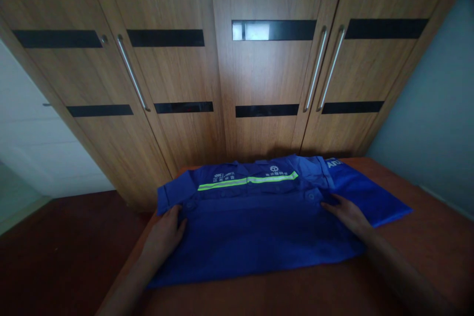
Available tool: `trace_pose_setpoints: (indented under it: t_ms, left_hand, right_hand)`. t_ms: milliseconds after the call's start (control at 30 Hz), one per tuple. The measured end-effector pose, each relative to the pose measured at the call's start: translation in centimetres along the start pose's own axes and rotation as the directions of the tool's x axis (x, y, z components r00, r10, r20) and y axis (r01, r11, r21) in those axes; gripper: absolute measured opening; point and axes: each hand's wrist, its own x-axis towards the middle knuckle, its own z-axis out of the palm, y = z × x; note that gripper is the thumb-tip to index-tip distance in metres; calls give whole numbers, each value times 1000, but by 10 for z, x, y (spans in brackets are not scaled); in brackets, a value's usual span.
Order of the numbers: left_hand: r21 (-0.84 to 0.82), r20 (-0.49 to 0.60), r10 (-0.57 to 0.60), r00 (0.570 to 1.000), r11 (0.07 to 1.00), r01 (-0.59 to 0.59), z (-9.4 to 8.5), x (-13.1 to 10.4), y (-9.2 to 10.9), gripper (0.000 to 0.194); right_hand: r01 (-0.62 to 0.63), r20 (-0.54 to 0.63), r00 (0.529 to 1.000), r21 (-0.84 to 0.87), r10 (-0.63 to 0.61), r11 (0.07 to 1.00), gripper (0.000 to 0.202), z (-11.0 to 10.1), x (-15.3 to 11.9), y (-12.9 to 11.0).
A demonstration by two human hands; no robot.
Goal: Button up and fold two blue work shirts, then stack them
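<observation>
A blue work jacket [252, 237] lies on the reddish-brown surface, its lower part folded up over the front. White lettering and a yellow-green reflective stripe [225, 185] show across the chest above the fold. My left hand [166, 229] pinches the left end of the folded edge, thumb on the cloth. At the right end, my right hand [344, 210] grips the same folded edge near a button, its fingers partly under the fabric. Both sleeves are short or tucked at the sides.
A brighter blue item [374, 197] with white letters lies under the jacket's right side. Behind stands a wooden wardrobe [259, 74] with long metal handles. A white cabinet [48, 133] is at the left, a pale wall [437, 108] at the right.
</observation>
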Motion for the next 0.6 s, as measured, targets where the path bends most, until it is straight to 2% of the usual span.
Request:
trace_pose_setpoints:
  t_ms: [133,400,533,600]
  left_hand:
    - [-61,23,-3,1000,998,4,1,3,10,34]
    - [-169,49,10,999,986,-2,2,11,30,37]
    - [-202,75,-53,996,977,68,0,16,33,34]
    - [-306,74,-81,994,947,100,1,19,28,34]
  right_hand:
    - [-10,-95,995,-108,0,994,73,-3,4,6]
    - [-40,-191,981,-155,10,987,58,-25,7,15]
    - [-61,-198,980,-174,26,983,63,-32,9,24]
    - [-45,-157,987,-155,21,987,66,-33,7,28]
